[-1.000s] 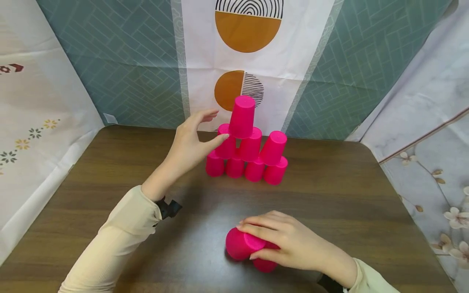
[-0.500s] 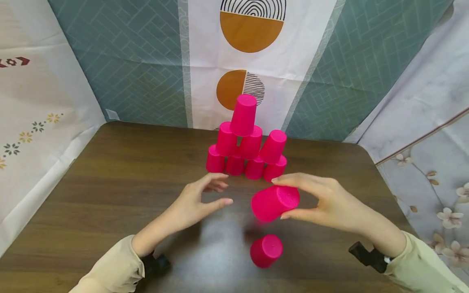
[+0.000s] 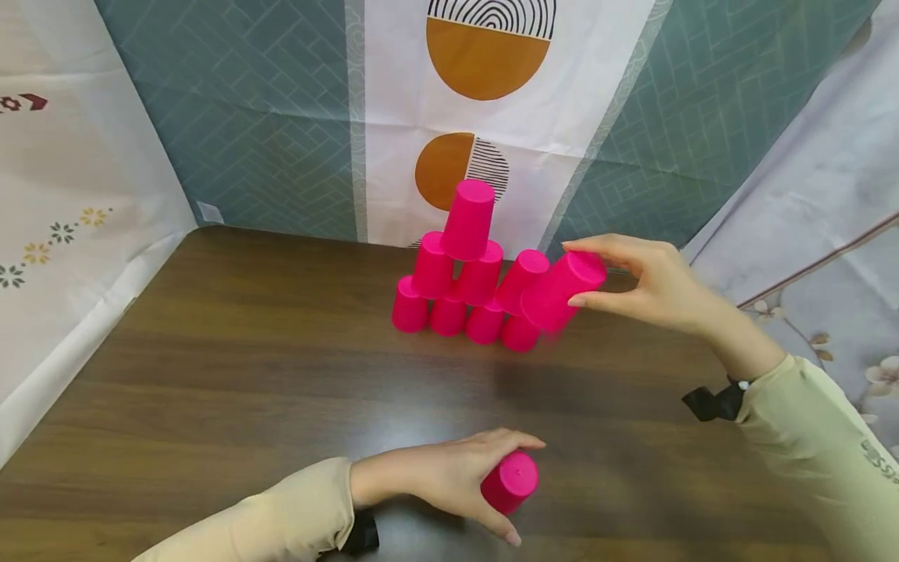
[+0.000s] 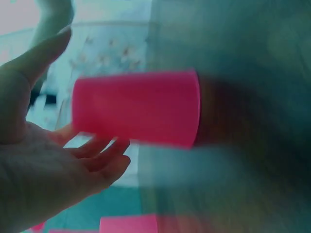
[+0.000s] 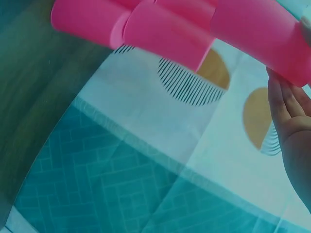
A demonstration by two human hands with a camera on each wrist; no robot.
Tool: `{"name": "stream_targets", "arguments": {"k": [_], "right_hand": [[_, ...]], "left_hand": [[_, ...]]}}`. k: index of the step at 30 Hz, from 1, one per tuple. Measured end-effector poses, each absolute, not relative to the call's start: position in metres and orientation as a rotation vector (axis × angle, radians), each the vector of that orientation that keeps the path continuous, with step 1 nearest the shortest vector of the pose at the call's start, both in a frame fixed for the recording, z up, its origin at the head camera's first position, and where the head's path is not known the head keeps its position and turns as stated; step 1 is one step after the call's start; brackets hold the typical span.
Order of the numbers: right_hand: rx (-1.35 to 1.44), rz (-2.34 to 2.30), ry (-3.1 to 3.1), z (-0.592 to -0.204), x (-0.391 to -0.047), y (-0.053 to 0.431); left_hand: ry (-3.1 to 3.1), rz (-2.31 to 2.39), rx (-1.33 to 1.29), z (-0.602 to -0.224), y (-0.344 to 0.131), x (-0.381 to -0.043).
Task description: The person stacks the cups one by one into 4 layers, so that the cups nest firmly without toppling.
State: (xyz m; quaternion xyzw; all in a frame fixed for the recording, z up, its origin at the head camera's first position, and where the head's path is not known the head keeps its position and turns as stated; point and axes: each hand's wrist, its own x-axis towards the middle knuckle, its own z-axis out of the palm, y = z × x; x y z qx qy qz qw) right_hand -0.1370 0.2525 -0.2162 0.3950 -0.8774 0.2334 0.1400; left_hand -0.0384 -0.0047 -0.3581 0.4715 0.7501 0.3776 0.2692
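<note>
An upside-down pink cup (image 3: 564, 290) is pinched between the thumb and fingers of my right hand (image 3: 649, 282), tilted, at the right side of the stack. It overlaps the stack's right end in the head view. Lower down, my left hand (image 3: 460, 472) is spread around a single pink cup (image 3: 510, 482) standing upside down on the table. In the left wrist view the thumb (image 4: 46, 58) is apart from that cup, and the fingertips are right at its side. The stacked pink cups (image 3: 449, 316) form a bottom row of several, three above, and a top cup (image 3: 469, 221) at left.
The brown wooden table (image 3: 246, 375) carries everything. Behind the stack hangs a green and white patterned cloth (image 3: 281, 140), close to the table's back edge. Pale printed cloths stand at the left (image 3: 70, 234) and right sides.
My right hand has lifted a cup from the near table and carried it up to the stack's right end. My left hand has come down from the stack to the remaining near cup.
</note>
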Motion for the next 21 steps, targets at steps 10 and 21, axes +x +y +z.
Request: {"name": "stream_targets", "arguments": {"k": [10,21], "right_hand": [[0.813,0.752,-2.756,-0.209,-0.183,0.245],[0.674,0.788,-2.878,-0.209,-0.219,0.226]], "left_hand": [[2.065,0.983,1.288,-0.357,0.009,-0.03],[2.173,1.111,1.218,-0.363,0.005,-0.03]]}}
